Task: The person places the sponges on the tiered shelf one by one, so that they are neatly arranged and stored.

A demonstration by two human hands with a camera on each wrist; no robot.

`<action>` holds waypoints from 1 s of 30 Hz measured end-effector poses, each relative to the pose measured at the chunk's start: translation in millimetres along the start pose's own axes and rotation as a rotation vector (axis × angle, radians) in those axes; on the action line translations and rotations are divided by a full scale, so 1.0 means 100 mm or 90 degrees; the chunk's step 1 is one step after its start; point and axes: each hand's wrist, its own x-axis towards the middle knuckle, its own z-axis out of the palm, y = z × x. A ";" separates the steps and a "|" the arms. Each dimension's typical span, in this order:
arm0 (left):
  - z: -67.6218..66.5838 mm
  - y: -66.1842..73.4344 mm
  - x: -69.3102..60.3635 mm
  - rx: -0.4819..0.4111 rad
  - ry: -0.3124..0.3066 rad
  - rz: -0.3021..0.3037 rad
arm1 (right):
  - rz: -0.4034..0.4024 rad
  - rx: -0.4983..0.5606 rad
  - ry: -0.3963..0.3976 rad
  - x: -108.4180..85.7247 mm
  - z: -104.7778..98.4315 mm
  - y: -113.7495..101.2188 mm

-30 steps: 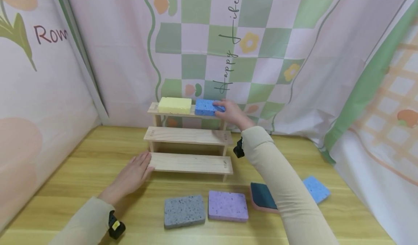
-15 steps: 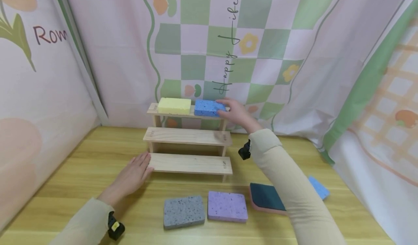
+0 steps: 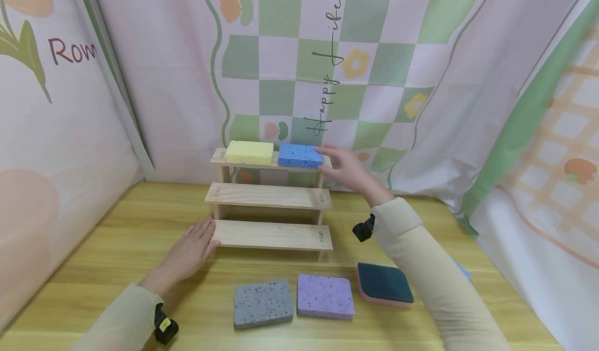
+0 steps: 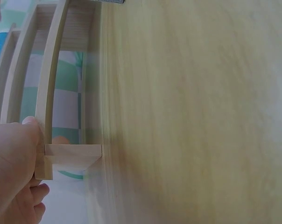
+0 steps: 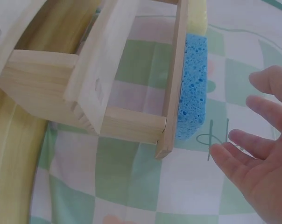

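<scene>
A three-step wooden display rack (image 3: pixel 271 236) stands on the table. My left hand (image 3: pixel 189 249) holds the left end of its lowest step; in the left wrist view the thumb lies along the step and the other fingers bend around its end. On the top step a yellow sponge (image 3: pixel 250 152) sits left of a speckled blue sponge (image 3: pixel 299 156). Just right of the blue sponge is my right hand (image 3: pixel 348 169), fingers spread and holding nothing. The right wrist view shows a gap between these fingers and the blue sponge (image 5: pixel 193 86).
Near the table's front lie a grey sponge (image 3: pixel 263 304), a purple sponge (image 3: pixel 325 296) and a pink sponge with a dark green top (image 3: pixel 385 284). Another blue sponge (image 3: pixel 462 269) is mostly hidden behind the right sleeve. A patterned curtain (image 3: pixel 281 70) hangs behind the rack.
My right hand has let go of the blue sponge and drawn away to the right. The sponge stays on the top step. The left hand has not moved.
</scene>
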 end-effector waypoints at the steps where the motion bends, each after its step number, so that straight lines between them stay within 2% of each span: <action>1: 0.00 0.00 0.00 0.000 0.000 0.000 | -0.009 0.000 0.002 -0.03 0.00 -0.01; 5: 0.01 0.00 0.00 -0.001 -0.004 -0.002 | -0.031 0.011 0.008 -0.13 -0.01 -0.03; 10: 0.01 -0.01 0.00 0.001 -0.006 -0.004 | -0.021 0.038 0.002 -0.26 0.00 -0.04; 20: 0.01 0.00 0.00 -0.001 -0.009 -0.007 | -0.037 0.038 0.000 -0.53 0.06 -0.13; 30: 0.01 -0.01 0.00 0.002 -0.017 -0.011 | -0.086 0.068 -0.009 -0.75 0.23 -0.18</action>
